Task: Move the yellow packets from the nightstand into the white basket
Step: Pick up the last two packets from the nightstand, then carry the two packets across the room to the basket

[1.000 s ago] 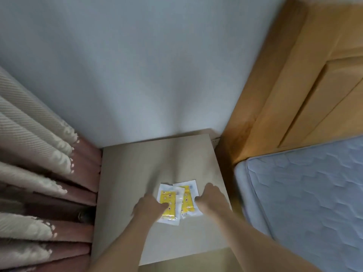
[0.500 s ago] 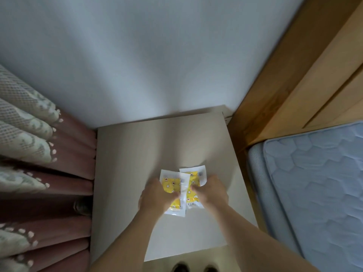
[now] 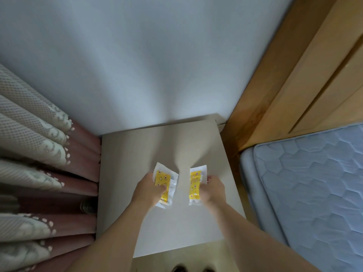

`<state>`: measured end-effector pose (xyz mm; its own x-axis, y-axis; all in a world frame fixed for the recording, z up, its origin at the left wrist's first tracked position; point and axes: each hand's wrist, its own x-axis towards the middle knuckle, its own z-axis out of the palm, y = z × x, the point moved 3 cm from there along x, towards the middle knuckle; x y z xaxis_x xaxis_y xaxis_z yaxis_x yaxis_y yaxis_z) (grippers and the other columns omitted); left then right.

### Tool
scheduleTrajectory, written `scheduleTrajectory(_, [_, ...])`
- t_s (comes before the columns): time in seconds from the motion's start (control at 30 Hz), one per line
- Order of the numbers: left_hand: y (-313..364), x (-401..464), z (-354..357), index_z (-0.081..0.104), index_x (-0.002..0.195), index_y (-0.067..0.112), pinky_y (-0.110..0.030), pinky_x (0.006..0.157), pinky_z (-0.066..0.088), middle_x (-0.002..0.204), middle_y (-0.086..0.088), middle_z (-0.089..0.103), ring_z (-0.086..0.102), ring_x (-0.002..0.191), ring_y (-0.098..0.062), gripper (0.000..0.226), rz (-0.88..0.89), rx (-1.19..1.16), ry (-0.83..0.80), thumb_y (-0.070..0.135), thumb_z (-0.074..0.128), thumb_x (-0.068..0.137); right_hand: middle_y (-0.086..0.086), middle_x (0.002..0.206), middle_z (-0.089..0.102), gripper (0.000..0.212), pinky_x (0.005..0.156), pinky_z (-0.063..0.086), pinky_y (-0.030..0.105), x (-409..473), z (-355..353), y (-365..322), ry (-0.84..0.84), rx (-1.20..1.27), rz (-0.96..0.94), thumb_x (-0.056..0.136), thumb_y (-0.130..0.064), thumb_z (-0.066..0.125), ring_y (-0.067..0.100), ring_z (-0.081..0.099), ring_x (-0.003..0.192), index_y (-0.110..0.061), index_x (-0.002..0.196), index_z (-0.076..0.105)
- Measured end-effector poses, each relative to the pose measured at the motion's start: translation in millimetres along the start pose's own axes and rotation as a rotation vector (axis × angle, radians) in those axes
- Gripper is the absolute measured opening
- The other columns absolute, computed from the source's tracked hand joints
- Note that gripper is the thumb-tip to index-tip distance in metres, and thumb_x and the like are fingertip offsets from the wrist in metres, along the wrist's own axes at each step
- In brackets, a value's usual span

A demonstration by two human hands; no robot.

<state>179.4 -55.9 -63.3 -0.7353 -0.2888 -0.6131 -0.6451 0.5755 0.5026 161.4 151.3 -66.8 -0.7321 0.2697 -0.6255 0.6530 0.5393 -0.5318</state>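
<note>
The left hand (image 3: 150, 188) holds one yellow packet (image 3: 164, 184), with the thumb lying across its yellow front and the fingers curled behind it. The right hand (image 3: 213, 190) grips a second yellow packet (image 3: 195, 185) by its right edge, the fingers closed around the white border. The two packets are apart from each other, with a gap of bare surface between them, and both are above the front half of the nightstand (image 3: 137, 154); it is not possible to tell if their lower ends touch the top. The nightstand stands against a pale wall (image 3: 147, 55). A curtain (image 3: 35, 154) hangs at its left side, and a wooden headboard (image 3: 294, 75) and a blue quilted mattress (image 3: 314, 183) are at its right side.
</note>
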Motion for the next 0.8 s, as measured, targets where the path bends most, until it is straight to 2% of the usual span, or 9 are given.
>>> scheduleTrajectory(0.07, [17,-15,-10,0.055,0.096,0.018,-0.028,0.066,0.045,0.091,0.002,0.063,0.062,0.083,-0.018,0.016,0.015,0.016,0.020,0.025,0.064,0.086,0.003,0.076,0.059,0.021,0.040,0.033,0.022,-9,-21,-11,-0.007,-0.025,-0.024,0.095,-0.019,0.046,0.013,0.053,0.057,-0.014,0.076,0.052])
scheduleTrajectory(0.13, [38,-34,-22,0.055,0.097,0.013,-0.029,0.065,0.044,0.091,-0.001,0.062,0.061,0.083,-0.021,0.019,0.042,0.041,0.038,0.025,0.064,0.086,0.002,0.067,0.054,0.032,0.041,0.031,0.023,-23,-49,-22,0.026,-0.031,-0.042,0.095,-0.017,0.044,0.017,0.050,0.056,-0.015,0.063,0.046])
scheduleTrajectory(0.27, [94,-93,-52,0.055,0.099,0.013,-0.029,0.066,0.043,0.092,-0.001,0.062,0.061,0.086,-0.023,0.020,0.135,0.086,0.059,0.026,0.063,0.086,0.005,0.069,0.051,0.032,0.061,0.039,0.031,-63,-119,-38,0.148,0.037,-0.079,0.093,-0.015,0.043,0.026,0.048,0.071,-0.012,0.062,0.047])
scheduleTrajectory(0.37, [144,-147,-74,0.058,0.100,0.016,-0.030,0.069,0.047,0.093,0.000,0.065,0.063,0.086,-0.021,0.020,0.205,0.051,0.056,0.026,0.062,0.083,0.010,0.076,0.058,0.029,0.073,0.049,0.043,-111,-180,-44,0.206,0.155,-0.081,0.094,-0.016,0.042,0.029,0.056,0.076,-0.008,0.071,0.057])
scheduleTrajectory(0.47, [191,-206,-89,0.059,0.094,0.015,-0.032,0.066,0.050,0.088,0.000,0.065,0.064,0.081,-0.020,0.019,0.283,-0.036,0.059,0.026,0.061,0.079,0.014,0.090,0.064,0.027,0.076,0.048,0.036,-169,-241,-44,0.262,0.269,-0.107,0.097,-0.017,0.041,0.031,0.060,0.084,-0.002,0.095,0.063])
scheduleTrajectory(0.53, [222,-252,-93,0.053,0.093,0.012,-0.026,0.055,0.042,0.082,0.002,0.058,0.058,0.072,-0.013,0.015,0.335,-0.134,0.065,0.021,0.062,0.085,0.012,0.092,0.066,0.023,0.077,0.052,0.039,-205,-273,-39,0.294,0.407,-0.115,0.098,-0.016,0.042,0.028,0.062,0.083,-0.006,0.095,0.063])
scheduleTrajectory(0.6, [247,-287,-90,0.053,0.101,0.012,-0.022,0.053,0.037,0.090,0.001,0.057,0.055,0.073,-0.011,0.016,0.409,-0.212,0.037,0.020,0.062,0.091,0.005,0.095,0.069,0.020,0.079,0.057,0.040,-239,-299,-31,0.319,0.562,-0.104,0.098,-0.015,0.042,0.022,0.067,0.085,-0.017,0.093,0.062])
scheduleTrajectory(0.67, [271,-316,-82,0.054,0.109,0.014,-0.021,0.056,0.042,0.102,0.001,0.061,0.061,0.083,-0.013,0.020,0.506,-0.251,-0.011,0.022,0.062,0.092,0.002,0.096,0.071,0.022,0.076,0.058,0.039,-264,-325,-24,0.343,0.691,-0.123,0.099,-0.015,0.043,0.020,0.069,0.086,-0.023,0.092,0.062])
scheduleTrajectory(0.8, [312,-354,-62,0.053,0.115,0.016,-0.018,0.059,0.045,0.109,0.001,0.062,0.062,0.091,-0.015,0.022,0.642,-0.222,-0.066,0.022,0.059,0.095,0.003,0.091,0.072,0.023,0.054,0.053,0.026,-312,-374,-1,0.491,0.884,-0.136,0.101,-0.014,0.042,0.016,0.069,0.077,-0.014,0.095,0.064])
